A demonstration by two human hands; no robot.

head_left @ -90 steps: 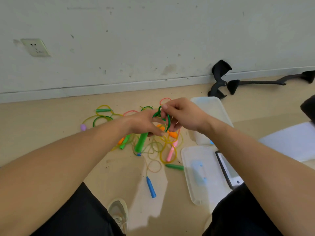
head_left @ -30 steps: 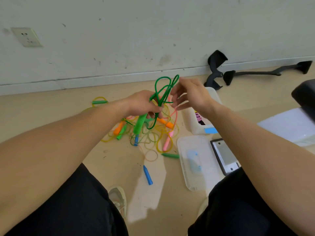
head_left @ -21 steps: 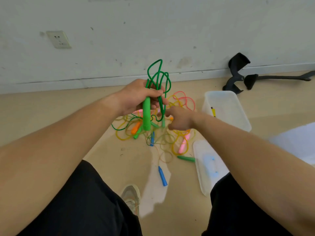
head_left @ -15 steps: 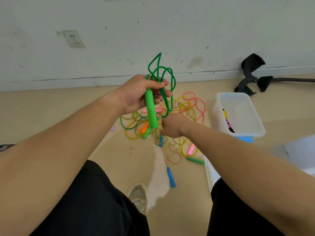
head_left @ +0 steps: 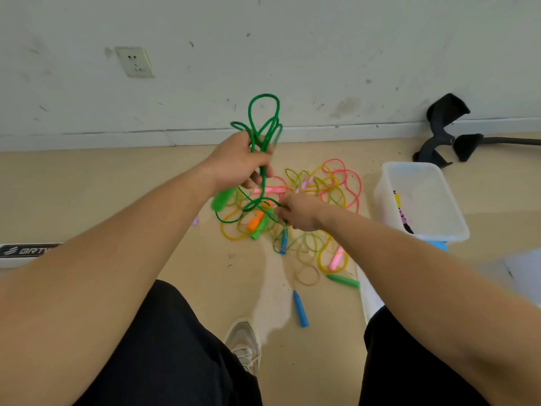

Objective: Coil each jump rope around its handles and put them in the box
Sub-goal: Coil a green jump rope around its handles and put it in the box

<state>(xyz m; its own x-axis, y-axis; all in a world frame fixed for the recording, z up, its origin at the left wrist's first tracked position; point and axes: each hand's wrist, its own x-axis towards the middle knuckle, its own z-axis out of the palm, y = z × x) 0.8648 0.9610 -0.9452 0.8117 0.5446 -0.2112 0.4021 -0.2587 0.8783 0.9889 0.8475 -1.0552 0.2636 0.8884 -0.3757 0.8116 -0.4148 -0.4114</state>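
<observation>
Rope work in full swing: the left hand (head_left: 238, 167) is clamped round a bright green plastic jump rope (head_left: 265, 112), loops bunched above the fist, its chunky green handle (head_left: 221, 199) poking out below. The right hand (head_left: 300, 214), lower and nearer, pinches a trailing strand of that same cord just above the tangled pile of yellow, pink and green ropes (head_left: 322, 183) on the tan floor (head_left: 87, 186). To the right sits the translucent white plastic box (head_left: 409, 164); something yellow, pink and dark lies against its left wall, too small to identify. My read: early days. This rope is only part gathered, not wound on its handles, and the whole tangle waits.
</observation>
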